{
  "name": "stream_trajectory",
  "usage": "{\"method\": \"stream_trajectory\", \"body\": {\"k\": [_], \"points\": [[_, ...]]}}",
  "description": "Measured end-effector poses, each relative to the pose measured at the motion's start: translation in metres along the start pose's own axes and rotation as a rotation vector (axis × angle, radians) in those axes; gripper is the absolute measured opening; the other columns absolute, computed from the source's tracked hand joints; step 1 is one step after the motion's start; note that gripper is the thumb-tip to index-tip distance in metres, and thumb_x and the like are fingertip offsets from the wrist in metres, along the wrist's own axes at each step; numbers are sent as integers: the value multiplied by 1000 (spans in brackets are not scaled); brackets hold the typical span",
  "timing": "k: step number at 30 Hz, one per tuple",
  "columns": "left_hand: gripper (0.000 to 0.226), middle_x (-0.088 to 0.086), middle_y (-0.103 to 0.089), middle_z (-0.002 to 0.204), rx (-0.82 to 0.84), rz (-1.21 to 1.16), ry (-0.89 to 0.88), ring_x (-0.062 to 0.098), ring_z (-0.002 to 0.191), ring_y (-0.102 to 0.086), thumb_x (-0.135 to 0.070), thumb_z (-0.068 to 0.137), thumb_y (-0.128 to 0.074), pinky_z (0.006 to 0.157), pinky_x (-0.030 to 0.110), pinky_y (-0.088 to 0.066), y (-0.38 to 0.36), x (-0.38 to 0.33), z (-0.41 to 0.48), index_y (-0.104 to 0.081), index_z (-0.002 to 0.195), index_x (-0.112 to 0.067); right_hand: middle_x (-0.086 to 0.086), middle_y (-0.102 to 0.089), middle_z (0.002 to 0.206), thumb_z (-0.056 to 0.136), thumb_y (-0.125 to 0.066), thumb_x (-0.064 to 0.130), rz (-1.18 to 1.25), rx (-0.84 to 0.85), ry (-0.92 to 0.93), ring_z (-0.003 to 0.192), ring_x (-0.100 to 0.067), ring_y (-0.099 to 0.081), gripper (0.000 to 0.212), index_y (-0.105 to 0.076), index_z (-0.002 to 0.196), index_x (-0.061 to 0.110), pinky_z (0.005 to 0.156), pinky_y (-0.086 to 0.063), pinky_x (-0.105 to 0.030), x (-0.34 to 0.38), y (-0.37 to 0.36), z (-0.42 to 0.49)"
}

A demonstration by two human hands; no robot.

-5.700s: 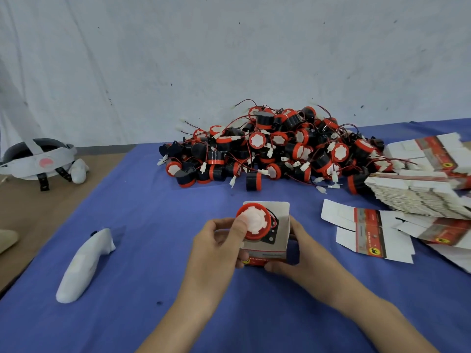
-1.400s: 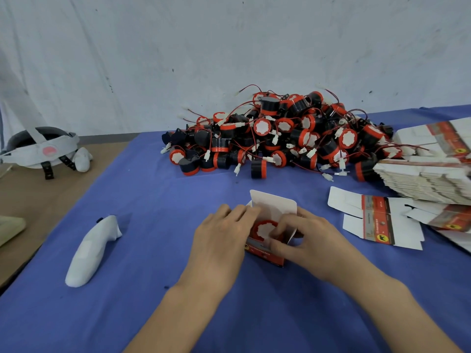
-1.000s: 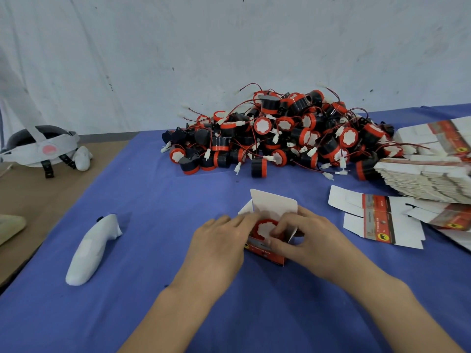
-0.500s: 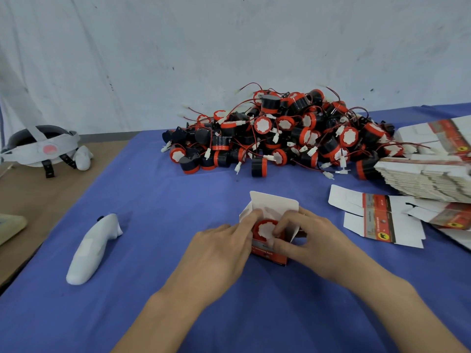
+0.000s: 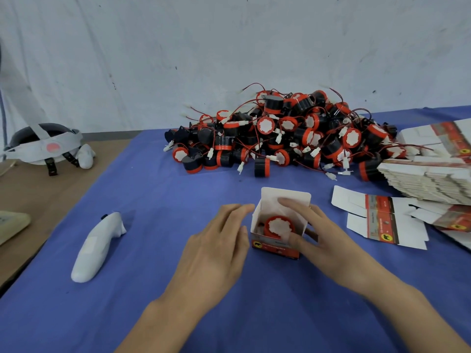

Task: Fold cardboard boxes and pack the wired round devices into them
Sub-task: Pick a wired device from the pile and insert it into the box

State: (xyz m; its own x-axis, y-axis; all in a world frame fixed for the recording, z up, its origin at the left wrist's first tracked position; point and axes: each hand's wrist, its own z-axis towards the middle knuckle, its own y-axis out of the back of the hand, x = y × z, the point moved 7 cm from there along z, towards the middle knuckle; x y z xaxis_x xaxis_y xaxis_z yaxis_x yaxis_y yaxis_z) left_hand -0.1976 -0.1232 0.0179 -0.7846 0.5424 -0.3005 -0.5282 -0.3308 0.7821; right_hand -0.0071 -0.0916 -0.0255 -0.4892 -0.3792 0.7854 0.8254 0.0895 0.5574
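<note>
A small folded cardboard box (image 5: 270,247) stands on the blue cloth in front of me, its top open and its lid flap upright at the back. A red and white round device (image 5: 278,225) sits inside it. My left hand (image 5: 216,248) lies flat just left of the box with straight fingers, holding nothing. My right hand (image 5: 321,240) is at the box's right side, its index finger stretched over the opening toward the lid flap and its thumb at the box's front corner. A big pile of wired round devices (image 5: 285,133) lies behind.
Flat unfolded boxes (image 5: 379,222) lie to the right, beside a tall stack of flat boxes (image 5: 428,182). A white controller (image 5: 95,247) lies on the cloth at left. A headset (image 5: 43,146) rests on the brown table beyond the blue cloth (image 5: 142,189).
The round device went from on top of the box to inside it. In the last half second my left hand drew back off the box and flattened; my right index finger reached over the opening.
</note>
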Motion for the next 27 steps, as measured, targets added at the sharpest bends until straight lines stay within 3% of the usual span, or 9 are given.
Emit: {"method": "stream_trajectory", "body": {"k": [5,8,13,19,23,27], "points": [[31,-32,-48,111,78,-165,111,-4,94,-54,-46,99,-33,70,17,-47,-8,12,-6,-39,129,-48,37,-41,143,96,-56,39,120,9,23,134,10,-40,54,-36,138,67,98,-37,-4,2,-7,-5],[34,-33,-49,119,106,-169,49,-6,106,-52,-40,102,-31,79,19,-48,-9,5,-6,-45,133,-41,36,-42,145,99,-55,33,134,1,34,132,12,-42,57,-33,141,65,98,-38,-4,3,-13,-7],[37,-30,-48,128,114,-206,51,-3,118,-49,-37,103,-31,90,20,-46,-14,8,-6,-48,137,-35,42,-47,137,94,-55,42,179,-31,5,127,14,-47,59,-29,141,67,97,-41,-6,1,-16,-8],[34,-29,-46,136,130,-200,3,-1,126,-44,-29,105,-38,96,18,-44,-24,8,-6,-54,136,-30,30,-55,131,98,-59,23,219,-53,2,127,3,-53,63,-32,139,61,98,-47,-14,-2,-16,-9],[33,-26,-46,140,147,-178,-13,-2,127,-41,-22,104,-45,97,24,-47,-30,8,-5,-59,133,-28,27,-56,133,91,-60,34,253,-95,0,127,-1,-54,55,-35,131,62,98,-49,-17,0,-15,-11],[31,-27,-51,134,143,-206,16,-4,128,-40,-21,103,-47,99,19,-44,-31,11,-2,-62,129,-29,32,-58,130,81,-65,50,274,-174,-31,124,5,-56,47,-41,120,62,98,-52,-22,-2,-11,-15]]}}
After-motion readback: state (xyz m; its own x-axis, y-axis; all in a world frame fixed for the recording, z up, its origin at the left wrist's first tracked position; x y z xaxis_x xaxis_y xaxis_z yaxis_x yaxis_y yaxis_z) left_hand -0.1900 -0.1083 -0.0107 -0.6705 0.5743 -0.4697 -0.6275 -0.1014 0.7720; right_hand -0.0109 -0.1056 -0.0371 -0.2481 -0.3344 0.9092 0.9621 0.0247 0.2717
